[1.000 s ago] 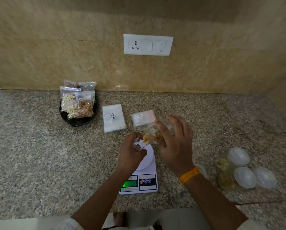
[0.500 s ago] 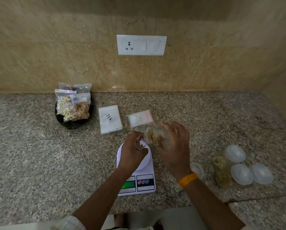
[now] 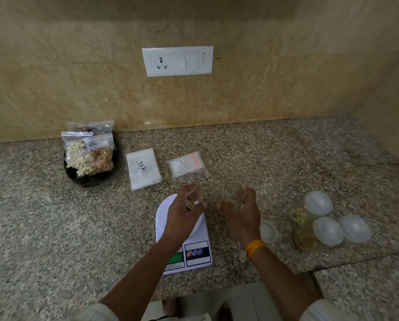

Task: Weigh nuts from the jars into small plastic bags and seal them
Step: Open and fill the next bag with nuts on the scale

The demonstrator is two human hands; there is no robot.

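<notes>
Granite counter (image 3: 43, 228): filled bags (image 3: 88, 156) at ten o'clock done; left hand (image 3: 184, 214) pinches part-filled bag (image 3: 192, 200) over scale (image 3: 182, 246), right hand (image 3: 240, 214) grips open jar (image 3: 233, 193); weighing, sealing remain.

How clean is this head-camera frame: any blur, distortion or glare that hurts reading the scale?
Head view: wide-angle bowing curves the counter edge; lighting is dim and even, without hard shadows; the left hand, right hand and open jar look slightly soft; the scale display glows green, its digits unreadable.
</notes>
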